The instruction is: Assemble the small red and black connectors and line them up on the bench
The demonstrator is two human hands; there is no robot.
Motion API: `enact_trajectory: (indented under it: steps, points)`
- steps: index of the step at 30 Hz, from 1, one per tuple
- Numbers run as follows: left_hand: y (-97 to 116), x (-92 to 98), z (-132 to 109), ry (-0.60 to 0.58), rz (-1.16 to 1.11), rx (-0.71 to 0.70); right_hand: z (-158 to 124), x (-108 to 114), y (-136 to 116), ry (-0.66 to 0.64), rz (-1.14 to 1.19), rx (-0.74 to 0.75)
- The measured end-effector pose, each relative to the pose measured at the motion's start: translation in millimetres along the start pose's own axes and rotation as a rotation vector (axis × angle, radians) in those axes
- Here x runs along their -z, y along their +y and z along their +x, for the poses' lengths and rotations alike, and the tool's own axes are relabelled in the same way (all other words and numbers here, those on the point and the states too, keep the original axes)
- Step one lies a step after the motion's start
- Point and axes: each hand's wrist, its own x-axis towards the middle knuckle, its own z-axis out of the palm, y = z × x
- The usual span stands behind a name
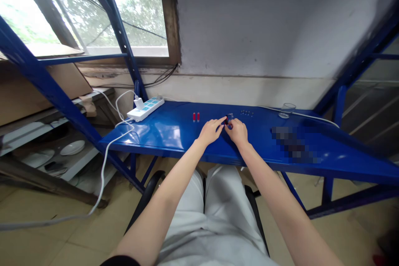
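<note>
While the left hand (pixel 210 131) and right hand (pixel 237 131) pinch a small dark part (pixel 230 119) between their fingertips, just over the blue metal bench (pixel 162 137), 2 red cylinders (pixel 195 116) stand nearby, left of the hands, and tiny pegs (pixel 246 113) sit to the right.

Two hands (pixel 210 131) (pixel 237 131), two red cylinders (pixel 193 116) (pixel 198 116), one power strip (pixel 146 109), one glass (pixel 287 110) (tiny dark pegs (pixel 246 113) uncountable)

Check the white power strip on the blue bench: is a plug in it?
Plugged in: a white plug adapter stands in a socket of the power strip, with a white cable leading away from it.
</note>
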Motion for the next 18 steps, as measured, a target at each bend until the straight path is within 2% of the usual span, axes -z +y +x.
enact_trajectory:
  steps: [4, 10, 18]
  points:
    - [-1.1, 0.4, 1.2, 0.039, -0.033, -0.007, -0.7, -0.8, 1.5, 0.017, 0.018, 0.028]
    - [-2.4, -2.2, 1.4, 0.179, -0.102, 0.047, -1.1, -0.2, 0.1, 0.036, 0.062, 0.091]
    - [-9.0, -6.8, 3.7, 0.149, -0.287, 0.169, -1.4, -3.6, 3.1, 0.016, 0.024, 0.175]
